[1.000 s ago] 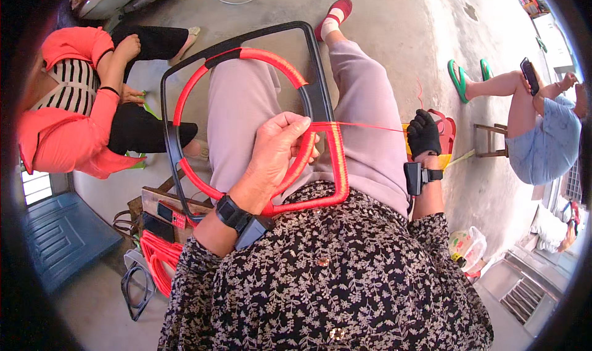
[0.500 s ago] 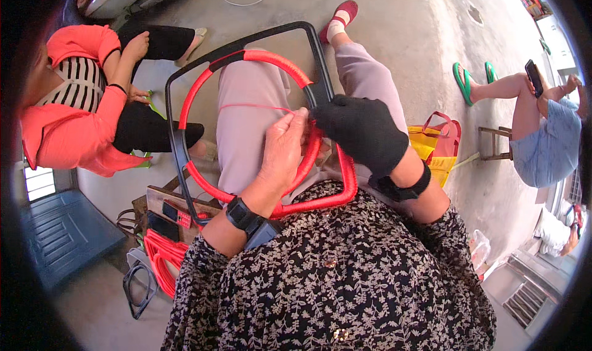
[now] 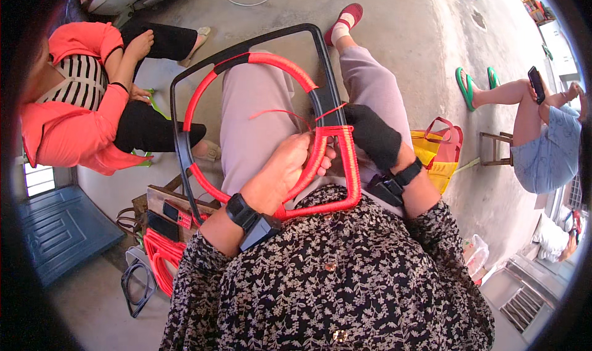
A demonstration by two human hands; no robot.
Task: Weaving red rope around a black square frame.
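Across my lap lies a rounded square black frame (image 3: 246, 41) with a round inner ring (image 3: 198, 98). Red cord (image 3: 351, 175) is wound round the frame's near right part and long stretches of the ring; black shows between them. My bare left hand (image 3: 290, 163) is closed round the ring's right side, with fingertips showing beyond it. In a black glove, my right hand (image 3: 373, 135) is at the frame's right bar, fingers curled at a thin red strand (image 3: 333, 112) that crosses the bar. A loose strand end sticks out left over my leg.
At left sits a person in a coral top (image 3: 74, 129). Beside my left arm, phones (image 3: 163, 225), red cord bundles (image 3: 163, 258) and another dark frame (image 3: 139, 286) lie near a wooden stool. To the right are a yellow and red bag (image 3: 438, 154) and a seated person holding a phone (image 3: 536, 85).
My left hand has moved down from the strand to the ring. My right hand has shifted slightly right and down, uncovering windings at the bar. The strand now crosses the bar.
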